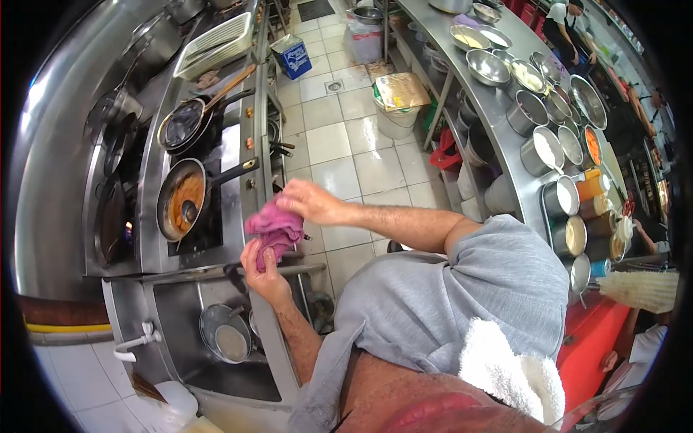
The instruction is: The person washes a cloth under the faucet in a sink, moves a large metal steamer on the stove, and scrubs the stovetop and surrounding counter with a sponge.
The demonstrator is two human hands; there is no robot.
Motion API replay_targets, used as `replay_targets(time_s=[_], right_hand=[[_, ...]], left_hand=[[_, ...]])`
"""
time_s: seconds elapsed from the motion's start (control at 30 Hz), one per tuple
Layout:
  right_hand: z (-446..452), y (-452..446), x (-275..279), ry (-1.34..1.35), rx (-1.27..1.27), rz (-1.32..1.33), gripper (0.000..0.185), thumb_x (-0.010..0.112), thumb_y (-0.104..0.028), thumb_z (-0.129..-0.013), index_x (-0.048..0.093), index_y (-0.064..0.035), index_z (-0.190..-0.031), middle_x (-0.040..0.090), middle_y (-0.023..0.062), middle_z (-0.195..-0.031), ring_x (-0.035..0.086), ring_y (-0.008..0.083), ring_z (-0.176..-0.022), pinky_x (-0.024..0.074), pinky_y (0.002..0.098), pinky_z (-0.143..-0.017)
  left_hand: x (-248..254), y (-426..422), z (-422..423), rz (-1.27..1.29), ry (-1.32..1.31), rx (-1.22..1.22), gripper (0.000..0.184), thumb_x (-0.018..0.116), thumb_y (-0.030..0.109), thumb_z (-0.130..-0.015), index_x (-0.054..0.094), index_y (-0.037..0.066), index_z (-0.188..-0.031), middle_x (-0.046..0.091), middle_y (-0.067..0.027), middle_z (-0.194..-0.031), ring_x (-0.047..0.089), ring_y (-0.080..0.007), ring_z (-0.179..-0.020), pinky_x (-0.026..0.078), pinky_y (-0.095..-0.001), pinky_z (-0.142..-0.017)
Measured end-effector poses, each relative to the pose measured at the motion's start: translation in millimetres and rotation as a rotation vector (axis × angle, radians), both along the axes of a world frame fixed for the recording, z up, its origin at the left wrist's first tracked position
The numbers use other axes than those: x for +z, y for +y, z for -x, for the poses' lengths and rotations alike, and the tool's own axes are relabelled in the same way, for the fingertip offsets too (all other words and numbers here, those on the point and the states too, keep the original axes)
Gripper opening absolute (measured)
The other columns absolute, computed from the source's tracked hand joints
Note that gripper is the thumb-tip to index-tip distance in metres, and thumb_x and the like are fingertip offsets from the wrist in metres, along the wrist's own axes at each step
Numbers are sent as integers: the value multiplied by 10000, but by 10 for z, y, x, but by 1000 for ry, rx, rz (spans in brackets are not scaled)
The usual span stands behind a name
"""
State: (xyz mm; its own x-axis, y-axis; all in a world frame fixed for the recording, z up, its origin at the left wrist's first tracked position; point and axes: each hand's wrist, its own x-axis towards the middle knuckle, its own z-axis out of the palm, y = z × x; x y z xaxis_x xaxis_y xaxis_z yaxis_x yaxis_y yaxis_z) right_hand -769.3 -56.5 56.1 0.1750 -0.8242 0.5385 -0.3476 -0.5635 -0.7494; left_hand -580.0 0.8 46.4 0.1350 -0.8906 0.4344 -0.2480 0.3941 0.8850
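Note:
A purple-pink cloth (280, 225) is bunched between my two hands beside the stove's front edge. My left hand (266, 278) is closed round its lower end, thumb on top. From above, my right hand (312, 202) grips the upper part, fingers bent over the folds. Just beyond the cloth, a frying pan (167, 209) on the stove holds an orange-brown food with a ladle (189, 211) resting in it. The pan's black handle (234, 172) points toward my hands. Behind it sits another dark pan with a strainer (184, 123) over it.
Below my left hand is a metal sink (195, 382) with a pan (225, 332) in it and a white tap (137, 342). Across the tiled aisle, a steel counter (498, 101) carries several bowls and pots. A lidded bucket (397, 115) stands on the floor. Other people work beyond the counter.

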Motion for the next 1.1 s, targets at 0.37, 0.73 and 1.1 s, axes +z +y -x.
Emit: replay_targets(time_s=[0.37,0.73,1.1], right_hand=[[1787,-814,388,-378,-240,-288,291,548,-260,-892,608,10,-983,633,63,-804,564,115,-747,463,290,-684],[2272,-2065,601,49,-413,-99,201,667,-170,-775,621,21,-814,583,121,-752,556,223,-694,441,316,-649],[3466,-3249,151,-442,-618,-402,191,685,-191,-800,594,-24,-796,573,0,-737,497,64,-671,417,229,-627]], left_hand=[[-981,-1402,1608,-565,236,-543,470,645,107,-821,435,24,-1233,491,-108,-1215,499,-197,-1075,389,-331,-906],[-844,-3031,2704,-407,-14,-780,569,709,206,-760,448,-6,-1218,528,-121,-1140,502,-209,-1067,396,-361,-899],[-587,-4505,3040,-582,591,-676,181,668,58,-776,504,37,-849,561,-26,-770,542,-79,-686,459,-235,-613]])
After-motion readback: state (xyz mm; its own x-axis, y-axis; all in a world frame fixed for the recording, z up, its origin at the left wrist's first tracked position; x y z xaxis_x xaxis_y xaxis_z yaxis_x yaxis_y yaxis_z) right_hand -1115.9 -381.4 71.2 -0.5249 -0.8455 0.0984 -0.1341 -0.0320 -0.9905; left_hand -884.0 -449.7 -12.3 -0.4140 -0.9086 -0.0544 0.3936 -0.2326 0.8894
